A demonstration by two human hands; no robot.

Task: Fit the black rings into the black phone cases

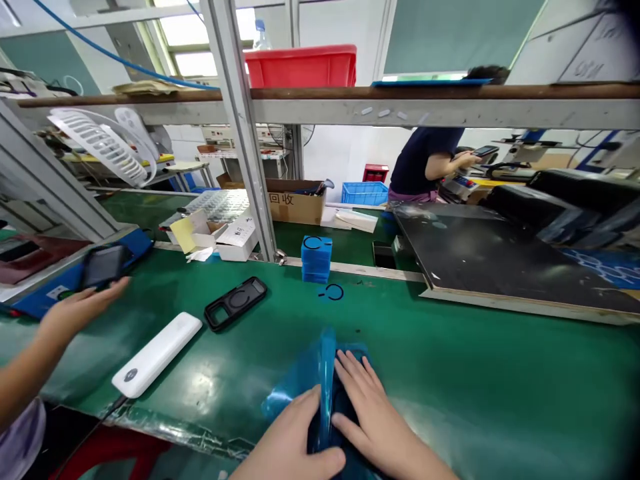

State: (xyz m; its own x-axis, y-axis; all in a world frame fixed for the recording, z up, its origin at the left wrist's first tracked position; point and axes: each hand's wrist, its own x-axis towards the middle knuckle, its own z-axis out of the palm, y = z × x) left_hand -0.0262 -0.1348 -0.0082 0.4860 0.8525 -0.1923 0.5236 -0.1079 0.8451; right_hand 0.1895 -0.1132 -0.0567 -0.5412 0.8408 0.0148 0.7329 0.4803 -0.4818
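Clamping a dark object sheathed in blue film (327,417), the left hand (295,440) and right hand (373,417) close on it from either side, at the near edge of the green bench (465,380). Beyond the right-hand fingers lies a blue ring-shaped film piece (333,292), just before a stack of blue pads (316,259). Left of the hands rest a black phone case (235,303) and a white power bank (157,355). Further left, a co-worker's hand (83,313) holds a phone (103,265)
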